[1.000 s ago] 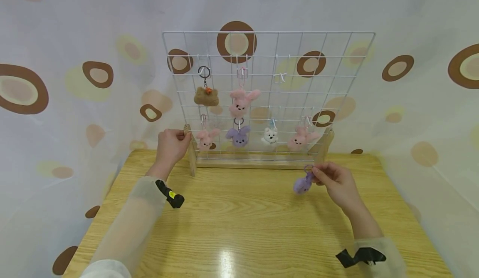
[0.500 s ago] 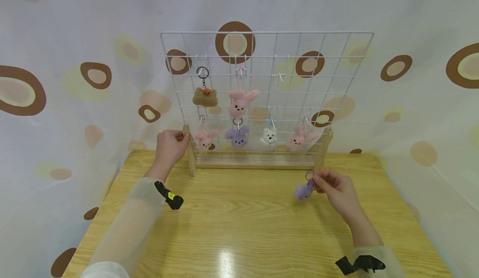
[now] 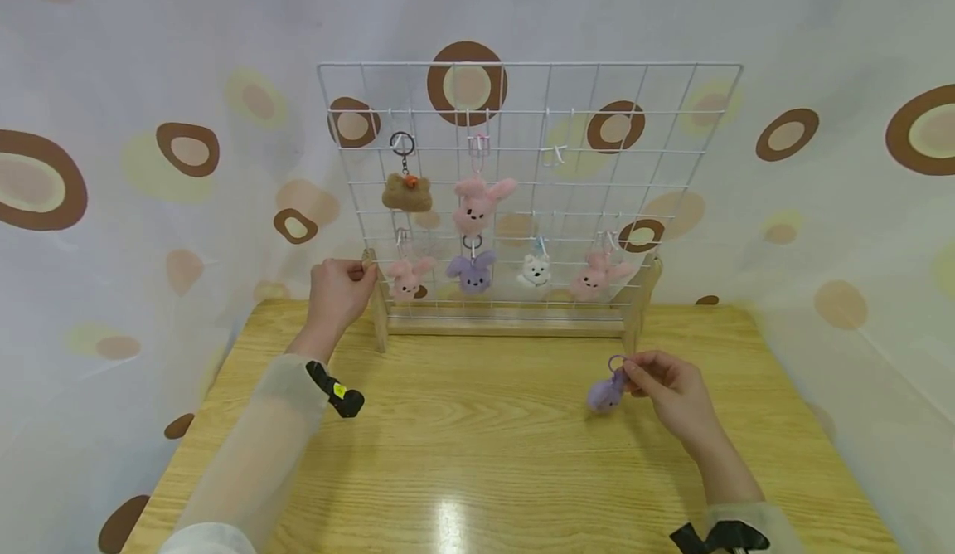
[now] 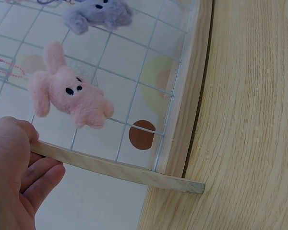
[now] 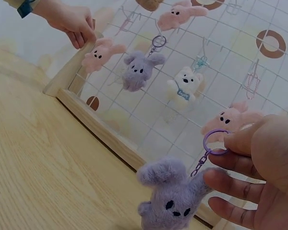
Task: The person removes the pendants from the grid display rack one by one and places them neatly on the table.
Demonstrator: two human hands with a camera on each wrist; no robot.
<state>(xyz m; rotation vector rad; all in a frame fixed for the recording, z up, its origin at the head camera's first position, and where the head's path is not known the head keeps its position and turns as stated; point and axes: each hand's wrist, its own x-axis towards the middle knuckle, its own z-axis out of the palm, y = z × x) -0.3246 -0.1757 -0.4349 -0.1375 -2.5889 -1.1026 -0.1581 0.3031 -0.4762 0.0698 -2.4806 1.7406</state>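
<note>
My right hand [image 3: 677, 392] pinches the purple ring [image 5: 212, 135] of a purple plush bunny keychain [image 5: 169, 199], which dangles by a short chain over the table in front of the rack's right end. My left hand [image 3: 339, 295] holds the upper tip of the left wooden upright [image 4: 113, 171], thumb on one side and fingers on the other. A white wire grid rack [image 3: 515, 64] stands on these wooden feet. On its hooks hang a brown plush keychain [image 3: 407, 194], several pink bunnies, including one [image 3: 477, 206] in the upper row, another purple bunny [image 3: 472, 274] and a white bear [image 3: 535, 271].
A bare white hook [image 3: 555, 154] sits on the grid's upper row, right of the pink bunny. The wooden table [image 3: 448, 454] reaches back to a patterned curtain [image 3: 224, 56] behind the rack and at both sides.
My right hand has come down and toward me with the purple bunny keychain, away from the rack. The left hand keeps its hold on the upright.
</note>
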